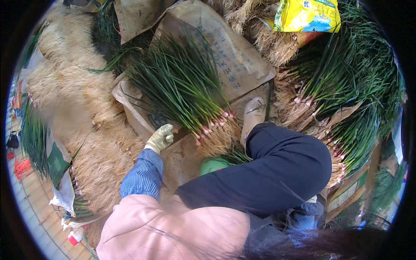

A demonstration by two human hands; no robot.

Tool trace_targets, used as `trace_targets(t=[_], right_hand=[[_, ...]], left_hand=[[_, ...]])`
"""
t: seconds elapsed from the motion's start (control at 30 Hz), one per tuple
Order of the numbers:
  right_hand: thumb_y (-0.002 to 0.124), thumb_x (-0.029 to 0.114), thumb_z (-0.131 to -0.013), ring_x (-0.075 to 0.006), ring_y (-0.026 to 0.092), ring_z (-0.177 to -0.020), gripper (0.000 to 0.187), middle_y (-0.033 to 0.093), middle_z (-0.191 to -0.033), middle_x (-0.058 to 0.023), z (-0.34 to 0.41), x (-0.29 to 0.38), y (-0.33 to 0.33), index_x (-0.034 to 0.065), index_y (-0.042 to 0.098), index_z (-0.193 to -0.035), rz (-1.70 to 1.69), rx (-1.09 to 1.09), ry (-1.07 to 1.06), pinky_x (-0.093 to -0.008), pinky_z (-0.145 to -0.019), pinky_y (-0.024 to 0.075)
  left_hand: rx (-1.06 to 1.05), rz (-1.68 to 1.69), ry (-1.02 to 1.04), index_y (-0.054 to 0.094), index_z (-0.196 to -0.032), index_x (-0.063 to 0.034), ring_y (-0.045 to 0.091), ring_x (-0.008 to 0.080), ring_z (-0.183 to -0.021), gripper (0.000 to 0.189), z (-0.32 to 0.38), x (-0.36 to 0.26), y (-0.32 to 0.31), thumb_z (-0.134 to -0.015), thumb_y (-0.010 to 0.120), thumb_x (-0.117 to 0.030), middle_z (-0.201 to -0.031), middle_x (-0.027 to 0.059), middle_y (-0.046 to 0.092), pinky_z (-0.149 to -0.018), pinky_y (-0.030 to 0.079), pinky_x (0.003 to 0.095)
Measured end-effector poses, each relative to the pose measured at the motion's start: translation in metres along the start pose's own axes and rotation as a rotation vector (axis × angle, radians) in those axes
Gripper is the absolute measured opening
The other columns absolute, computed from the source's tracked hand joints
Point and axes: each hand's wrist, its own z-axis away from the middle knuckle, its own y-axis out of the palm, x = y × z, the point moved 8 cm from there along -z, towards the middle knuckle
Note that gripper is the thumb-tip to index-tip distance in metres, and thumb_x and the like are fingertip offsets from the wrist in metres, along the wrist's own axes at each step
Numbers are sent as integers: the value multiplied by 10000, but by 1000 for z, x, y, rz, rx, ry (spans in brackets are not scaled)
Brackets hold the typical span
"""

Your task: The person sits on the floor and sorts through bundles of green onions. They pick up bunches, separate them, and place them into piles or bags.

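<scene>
My left hand (161, 138), in a pale glove, is curled into a fist beside a spread of green onions (182, 87); nothing shows inside it. Those onions lie with dark green leaves pointing away from me, and their pinkish-white bulbs and tan roots (221, 139) towards my knee. Beneath them are woven sacks (242, 65) that bear printed writing. Of my right hand (312, 199), only a sliver of pale glove shows past my bent leg; its fingers are hidden. Partly under my leg is a green rounded object (213, 165), with a few onion leaves beside it.
A long heap of onions with tan roots outward (81, 74) runs along my left. More green onions (344, 97) are piled on the right. A yellow printed bag (307, 16) lies at the top right. My shoe (253, 112) stands close to the bulbs.
</scene>
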Motion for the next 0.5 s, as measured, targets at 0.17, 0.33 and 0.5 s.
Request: trace_targets(t=[0.17, 0.33, 0.5], right_hand=[[580, 234, -946, -305, 656, -1049, 357, 671, -1182, -143, -8, 25, 0, 102, 621, -1276, 218, -87, -268, -393, -918, 513], [598, 270, -932, -339, 641, -1078, 348, 672, -1174, -168, 14, 3, 4, 85, 648, -1222, 46, -108, -141, -411, -941, 495], [615, 358, -933, -327, 621, -1122, 376, 675, -1175, -153, 54, -43, 18, 105, 663, -1206, -47, 93, 95, -413, -957, 482]], left_hand=[[217, -157, 139, 617, -890, -145, 424, 90, -471, 65, 41, -53, 91, -932, 662, -165, -645, -24, 538, -451, 322, 245], [677, -559, 484, 584, -802, -43, 473, 131, -413, 234, 94, -106, 360, -797, 779, -174, -736, 61, 566, -372, 366, 260], [1026, -1352, 319, 636, -794, -21, 601, 99, -609, 150, 194, 8, 582, -787, 785, -15, -718, 25, 598, -529, 454, 240]])
